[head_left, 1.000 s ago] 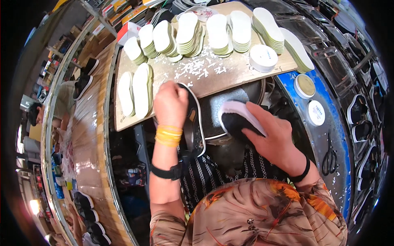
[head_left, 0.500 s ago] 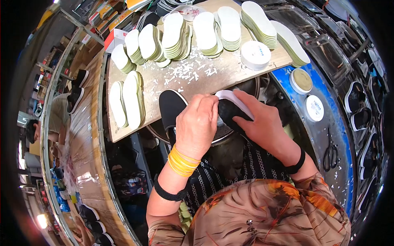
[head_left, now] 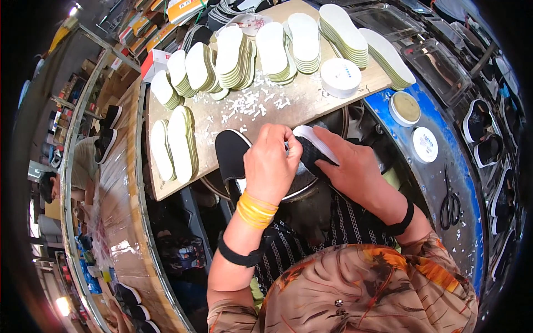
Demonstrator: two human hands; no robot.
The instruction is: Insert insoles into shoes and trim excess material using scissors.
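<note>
My right hand (head_left: 355, 169) is wrapped round a black shoe (head_left: 315, 151) with a white sole edge, held tilted above my lap. Beside the shoe's near side, my left hand (head_left: 272, 161) is closed in a pinch. What lies between its fingertips is hidden or too small to name. Yellow rubber bands (head_left: 256, 212) circle my left wrist. Just left of that hand rests another black shoe (head_left: 230, 152) with a white edge, partly covered by the hand. Small white scraps (head_left: 252, 102) lie scattered on the wooden board (head_left: 216, 130) in front of me.
Several stacks of white insoles (head_left: 230, 53) line the board's far side, near a round white tub (head_left: 340, 77). On the blue bench at right sit an open tin (head_left: 405, 108), a white lid (head_left: 425, 145) and black scissors (head_left: 449, 205). Shoes (head_left: 480, 127) fill a rack at far right.
My left hand has turned a little and shifted slightly right, still pinched. The right hand keeps its hold on the shoe. The whole view has shifted slightly.
</note>
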